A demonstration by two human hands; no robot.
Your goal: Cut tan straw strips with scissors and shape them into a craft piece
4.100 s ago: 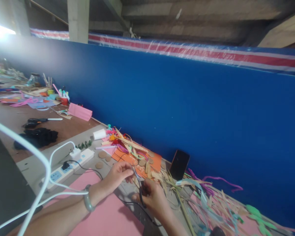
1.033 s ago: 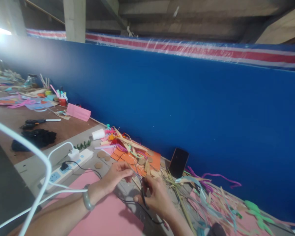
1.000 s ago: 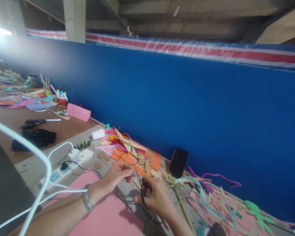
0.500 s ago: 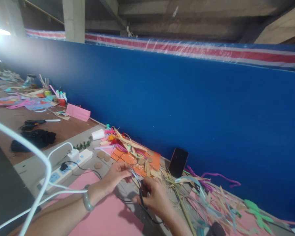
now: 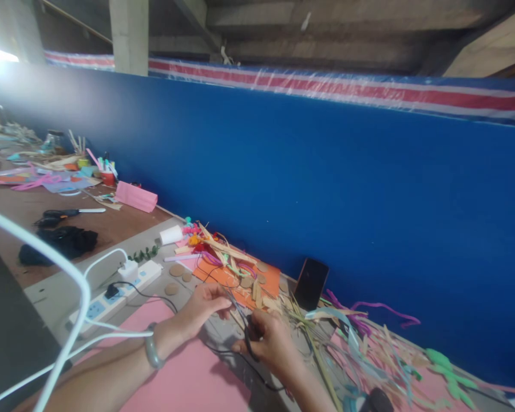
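My right hand (image 5: 271, 337) is closed round the black handles of a pair of scissors (image 5: 237, 306), whose blades point up and left toward my other hand. With thumb and fingers pinched together, my left hand (image 5: 206, 306) is right by the blade tips; whatever is between its fingers is too small to make out. Both hands are above the grey table, over the near edge of an orange sheet (image 5: 272, 278) strewn with scraps. Beneath my left forearm lies a large pink sheet (image 5: 184, 377).
Left of my forearm are a white power strip (image 5: 148, 274) and white cables (image 5: 79, 274) crossing close to the camera. A phone (image 5: 311, 283) leans on the blue partition (image 5: 326, 171). Paper and straw scraps (image 5: 377, 355) lie at right, with a green pipe-cleaner shape (image 5: 448, 372).
The scissor blades have shifted very slightly and look darker now. Both hands stay almost in the same place, and nothing else has visibly moved.
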